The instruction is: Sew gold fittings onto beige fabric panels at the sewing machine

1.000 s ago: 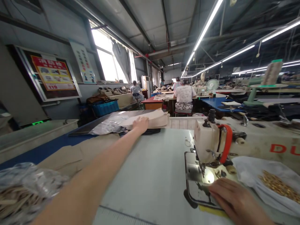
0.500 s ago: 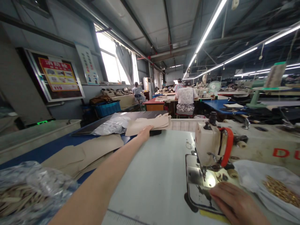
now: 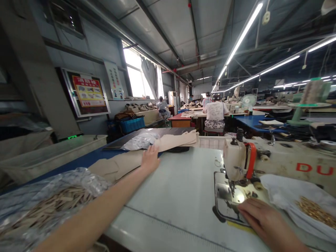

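I have the left hand [image 3: 150,159] stretched out over the pale tabletop [image 3: 178,185], fingers nearly straight and slightly apart, tips by the left end of a stack of beige pieces [image 3: 180,139]; whether they touch it or grip anything, I can't tell from here. Just left of that wrist lie loose beige sheets [image 3: 117,164], flat on a blue surface [image 3: 81,160], and a crumpled clear bag [image 3: 139,141] sits beyond the fingers. Over on the other side, the right hand [image 3: 264,217] is down by the metal plate [image 3: 222,191] of the sewing machine [image 3: 234,159], fingers bent and close together, and I can't make out whether it has hold of something. Beside it, a white cloth [image 3: 278,185] cradles gold-coloured bits [image 3: 315,211]. Down at lower left, clear plastic wrap [image 3: 85,177] holds a heap of beige strips [image 3: 57,206]; farther off, a person [image 3: 215,112] in a white patterned top sits with back to me
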The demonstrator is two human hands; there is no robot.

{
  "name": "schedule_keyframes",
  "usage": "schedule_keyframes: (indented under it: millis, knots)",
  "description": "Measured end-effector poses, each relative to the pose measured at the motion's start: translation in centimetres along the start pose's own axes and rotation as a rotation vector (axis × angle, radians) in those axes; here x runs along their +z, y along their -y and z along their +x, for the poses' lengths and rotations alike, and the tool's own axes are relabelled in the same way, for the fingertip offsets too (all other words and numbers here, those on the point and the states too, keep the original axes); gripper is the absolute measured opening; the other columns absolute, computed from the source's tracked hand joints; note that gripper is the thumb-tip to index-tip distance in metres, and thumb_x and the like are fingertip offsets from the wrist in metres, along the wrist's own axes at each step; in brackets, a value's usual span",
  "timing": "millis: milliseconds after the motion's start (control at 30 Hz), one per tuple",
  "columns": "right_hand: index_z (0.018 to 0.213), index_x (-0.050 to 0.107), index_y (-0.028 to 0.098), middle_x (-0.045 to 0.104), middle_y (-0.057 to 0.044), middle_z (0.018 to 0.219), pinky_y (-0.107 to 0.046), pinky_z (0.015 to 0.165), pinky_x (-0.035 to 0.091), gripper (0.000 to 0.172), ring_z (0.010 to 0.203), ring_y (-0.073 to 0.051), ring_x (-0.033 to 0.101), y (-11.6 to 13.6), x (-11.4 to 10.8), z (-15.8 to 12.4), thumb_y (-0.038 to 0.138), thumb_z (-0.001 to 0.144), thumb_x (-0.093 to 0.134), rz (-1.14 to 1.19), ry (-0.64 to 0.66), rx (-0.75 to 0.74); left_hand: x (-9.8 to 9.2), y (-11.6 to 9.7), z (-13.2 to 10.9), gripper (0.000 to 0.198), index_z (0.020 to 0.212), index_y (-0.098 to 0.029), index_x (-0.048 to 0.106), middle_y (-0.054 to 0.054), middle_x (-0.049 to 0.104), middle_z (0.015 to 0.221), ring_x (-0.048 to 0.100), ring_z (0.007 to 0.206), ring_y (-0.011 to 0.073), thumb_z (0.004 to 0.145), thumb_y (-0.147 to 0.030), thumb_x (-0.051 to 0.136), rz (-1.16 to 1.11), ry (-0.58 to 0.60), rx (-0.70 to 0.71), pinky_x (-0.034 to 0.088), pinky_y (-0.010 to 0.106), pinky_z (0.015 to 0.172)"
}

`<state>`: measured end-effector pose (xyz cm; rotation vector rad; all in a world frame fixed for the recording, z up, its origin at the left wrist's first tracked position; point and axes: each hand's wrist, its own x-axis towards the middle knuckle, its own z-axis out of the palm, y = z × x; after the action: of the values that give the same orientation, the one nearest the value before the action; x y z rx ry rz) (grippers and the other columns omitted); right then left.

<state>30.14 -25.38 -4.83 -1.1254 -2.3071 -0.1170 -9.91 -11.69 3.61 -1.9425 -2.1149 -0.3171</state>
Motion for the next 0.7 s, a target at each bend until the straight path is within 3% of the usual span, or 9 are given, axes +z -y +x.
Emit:
schedule_keyframes:
  millis: [67,133,267,367,500,600,700]
  knots:
    - [0.085,0.064,0.024,0.067,-0.004,0.08,-0.028,0.067,0.051,0.028,0.074,-0.017,0.063,0.2,-0.1,0.0,0.028,0.093,0.038,0.007,0.008,0.015,-0.7,3.0,-1.2,0.054,0.128,-0.011,0.045,0.022,0.041,0.138,0.029,0.132,0.0381,0.079,-0.031,0.051,0.031,0.026,-0.142,0.028,0.055,0.102]
    - [0.083,0.064,0.024,0.067,-0.003,0.08,-0.028,0.067,0.051,0.028,0.073,-0.017,0.063,0.3,-0.3,0.0,0.028,0.093,0.039,0.008,0.006,0.022,-1.2,5.5,-2.1,0.047,0.113,-0.009,0.057,0.024,0.057,0.12,0.047,0.117,0.0414,0.077,-0.038,0.055,0.05,0.092,-0.228,0.04,0.053,0.091]
    - [0.086,0.066,0.024,0.067,-0.003,0.081,-0.028,0.068,0.051,0.027,0.074,-0.017,0.063,0.4,-0.4,0.0,0.027,0.093,0.04,0.001,0.001,0.023,-1.8,8.1,-3.3,0.027,0.09,-0.01,0.064,0.015,0.069,0.091,0.065,0.088,0.0279,0.082,-0.035,0.056,0.054,0.181,-0.239,0.05,0.04,0.077]
    - [0.087,0.066,0.023,0.068,-0.004,0.083,-0.029,0.07,0.051,0.026,0.076,-0.017,0.063,0.5,-0.5,0.0,0.026,0.093,0.04,-0.007,0.01,0.036,-3.0,8.0,-3.5,0.024,0.092,-0.012,0.062,0.008,0.067,0.089,0.065,0.082,0.0192,0.086,-0.034,0.054,0.042,0.154,-0.186,0.051,0.037,0.075]
    - [0.086,0.066,0.024,0.068,-0.004,0.082,-0.029,0.069,0.051,0.026,0.075,-0.017,0.063,0.5,-0.6,-0.1,0.026,0.092,0.041,-0.001,0.006,0.027,-5.7,6.5,-4.5,0.024,0.1,-0.014,0.062,0.015,0.067,0.095,0.065,0.089,0.0272,0.088,-0.023,0.043,0.009,-0.007,-0.121,0.051,0.04,0.077]
    - [0.084,0.066,0.024,0.068,-0.004,0.08,-0.029,0.068,0.052,0.028,0.073,-0.017,0.064,0.6,-0.6,0.0,0.027,0.092,0.04,-0.001,-0.013,0.028,-7.3,5.2,-7.4,0.037,0.115,-0.016,0.055,0.012,0.062,0.114,0.057,0.108,0.0251,0.089,-0.016,0.028,-0.039,-0.181,-0.023,0.044,0.04,0.094]
    - [0.084,0.066,0.023,0.068,-0.004,0.081,-0.03,0.068,0.052,0.029,0.074,-0.018,0.064,0.6,-0.6,0.0,0.029,0.092,0.039,-0.004,-0.011,0.018,-7.2,4.4,-11.6,0.038,0.114,-0.017,0.056,0.009,0.061,0.119,0.052,0.115,0.0221,0.088,-0.02,0.029,-0.171,-0.353,0.149,0.036,0.038,0.104]
